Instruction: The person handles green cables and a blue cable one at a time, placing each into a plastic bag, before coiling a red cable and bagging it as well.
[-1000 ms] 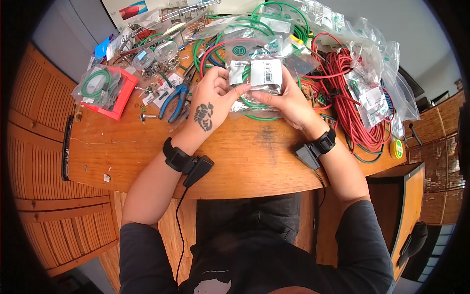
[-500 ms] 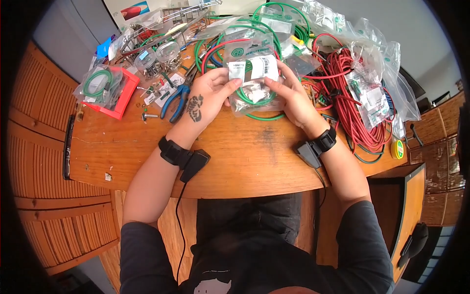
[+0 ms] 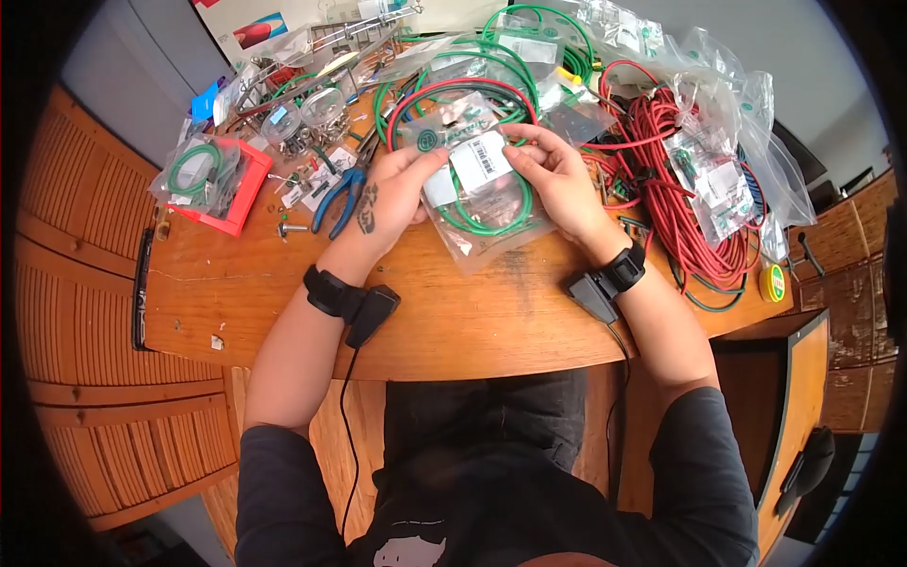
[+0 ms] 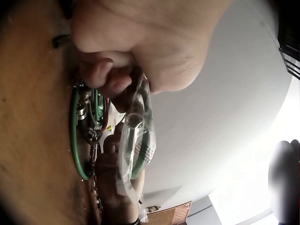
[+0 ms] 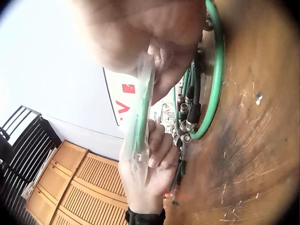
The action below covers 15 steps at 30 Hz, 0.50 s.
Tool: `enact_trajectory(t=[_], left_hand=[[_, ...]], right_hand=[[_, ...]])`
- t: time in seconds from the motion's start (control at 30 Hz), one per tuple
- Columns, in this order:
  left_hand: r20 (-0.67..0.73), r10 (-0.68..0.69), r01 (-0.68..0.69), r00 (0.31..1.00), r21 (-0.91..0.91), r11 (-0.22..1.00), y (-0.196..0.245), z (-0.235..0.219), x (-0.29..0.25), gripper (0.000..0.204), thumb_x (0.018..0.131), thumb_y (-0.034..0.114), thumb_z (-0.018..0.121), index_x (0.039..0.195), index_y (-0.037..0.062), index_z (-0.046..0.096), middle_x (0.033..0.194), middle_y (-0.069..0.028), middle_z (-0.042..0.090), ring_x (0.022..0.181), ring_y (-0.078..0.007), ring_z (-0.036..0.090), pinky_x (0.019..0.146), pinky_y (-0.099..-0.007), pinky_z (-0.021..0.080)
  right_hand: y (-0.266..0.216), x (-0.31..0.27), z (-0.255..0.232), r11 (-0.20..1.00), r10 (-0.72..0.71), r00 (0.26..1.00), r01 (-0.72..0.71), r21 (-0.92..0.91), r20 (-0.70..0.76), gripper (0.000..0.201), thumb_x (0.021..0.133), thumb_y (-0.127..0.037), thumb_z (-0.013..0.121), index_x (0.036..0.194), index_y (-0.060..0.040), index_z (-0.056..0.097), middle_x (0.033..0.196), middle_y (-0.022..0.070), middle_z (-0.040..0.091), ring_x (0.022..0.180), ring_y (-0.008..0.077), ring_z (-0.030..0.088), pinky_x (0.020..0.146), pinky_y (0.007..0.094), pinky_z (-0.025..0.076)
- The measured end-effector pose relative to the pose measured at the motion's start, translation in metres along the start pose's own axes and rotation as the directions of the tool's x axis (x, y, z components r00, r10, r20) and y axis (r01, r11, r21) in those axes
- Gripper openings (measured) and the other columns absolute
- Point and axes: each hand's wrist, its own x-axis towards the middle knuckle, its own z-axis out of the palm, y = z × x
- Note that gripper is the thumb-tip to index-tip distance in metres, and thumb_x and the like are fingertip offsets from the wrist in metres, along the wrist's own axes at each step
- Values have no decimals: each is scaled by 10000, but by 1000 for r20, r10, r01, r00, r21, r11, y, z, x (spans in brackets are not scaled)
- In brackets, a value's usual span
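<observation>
Both hands hold a clear plastic bag (image 3: 470, 248) above the near middle of the table. A coiled green cable (image 3: 498, 230) and a white barcode label (image 3: 480, 159) show through or on it. My left hand (image 3: 397, 181) pinches the bag's left edge, thumb on top. At the opposite edge, my right hand (image 3: 567, 184) pinches it between thumb and fingers. Seen edge-on in the left wrist view, the thin bag (image 4: 125, 161) spans between the hands. The right wrist view shows green cable (image 5: 142, 117) inside it, with the left hand (image 5: 161, 161) across.
Blue-handled pliers (image 3: 338, 200) lie by my left hand. Further left, a bagged green cable (image 3: 194, 170) rests on a red tray (image 3: 248, 189). A heap of red cable (image 3: 694, 227) lies right, near a yellow tin (image 3: 772, 283). Green coils (image 3: 524, 71) and plastic bags crowd the back.
The bag has come down toward the body and turned at a slant, its lower edge now nearer the front of the table. Both hands keep hold at its sides, with shifted thumbs.
</observation>
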Motion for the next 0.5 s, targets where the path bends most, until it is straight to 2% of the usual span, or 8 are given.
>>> enact_trajectory(t=[0.03, 0.2, 0.27, 0.3, 0.37, 0.4, 0.43, 0.5], left_hand=[[-70, -18, 20, 997, 36, 999, -1, 3, -1, 308, 976, 337, 554, 896, 45, 608, 621, -2, 566, 428, -76, 466, 373, -213, 295], [-51, -24, 19, 998, -101, 995, 2, 3, -5, 362, 986, 382, 523, 966, 34, 622, 667, -22, 601, 421, -86, 473, 359, -218, 302], [59, 70, -55, 996, -218, 974, -2, -5, 1, 297, 960, 329, 586, 989, 37, 636, 717, -19, 625, 464, -74, 504, 378, -209, 331], [53, 70, -58, 996, -212, 976, 0, -5, 0, 297, 960, 329, 586, 989, 37, 636, 717, -19, 625, 464, -74, 504, 378, -209, 331], [30, 106, -108, 994, 64, 992, 6, -4, -3, 249, 907, 254, 674, 1018, 33, 647, 776, -15, 646, 531, -49, 545, 396, -193, 355], [19, 75, -75, 997, 17, 997, 13, 4, -10, 241, 845, 194, 745, 999, 25, 669, 806, -11, 657, 646, -55, 588, 500, -204, 420], [6, 78, -78, 997, 28, 997, 11, 1, -8, 241, 845, 194, 745, 999, 25, 669, 806, -11, 657, 646, -55, 588, 500, -204, 420], [99, 215, -233, 972, 237, 943, 8, -13, -1, 256, 831, 201, 760, 990, 12, 690, 848, -19, 675, 763, -80, 605, 643, -227, 460]], right_hand=[[4, 2, -1, 1000, -26, 1000, 25, 17, 6, 360, 971, -72, 587, 1316, -3, 510, 1030, 72, 691, 919, 90, 635, 803, 227, 504], [4, -1, 2, 993, -35, 999, 34, 117, 8, 400, 945, -41, 616, 1329, -7, 513, 1063, 79, 689, 957, 100, 633, 834, 244, 512], [6, -2, 3, 993, -31, 999, 29, 117, 15, 414, 937, -30, 623, 1335, -7, 511, 1075, 80, 687, 967, 103, 632, 848, 249, 514], [8, -2, 3, 990, -4, 999, -1, 138, 38, 420, 935, -23, 623, 1339, -8, 509, 1084, 82, 686, 969, 105, 633, 857, 252, 514], [10, -2, 3, 986, 14, 997, -26, 167, 71, 427, 932, -16, 623, 1343, -9, 507, 1093, 84, 685, 971, 108, 633, 866, 255, 515], [10, -4, 3, 984, 43, 994, -60, 170, 102, 427, 931, -14, 624, 1341, -8, 508, 1097, 84, 686, 978, 107, 633, 867, 254, 515], [11, -3, 2, 981, 69, 988, -93, 173, 136, 427, 929, -12, 625, 1340, -7, 509, 1101, 85, 687, 985, 107, 632, 867, 253, 515], [17, -2, 2, 979, 59, 985, -89, 183, 162, 430, 934, -27, 624, 1348, -25, 511, 1132, 87, 677, 1019, 112, 625, 878, 259, 516]])
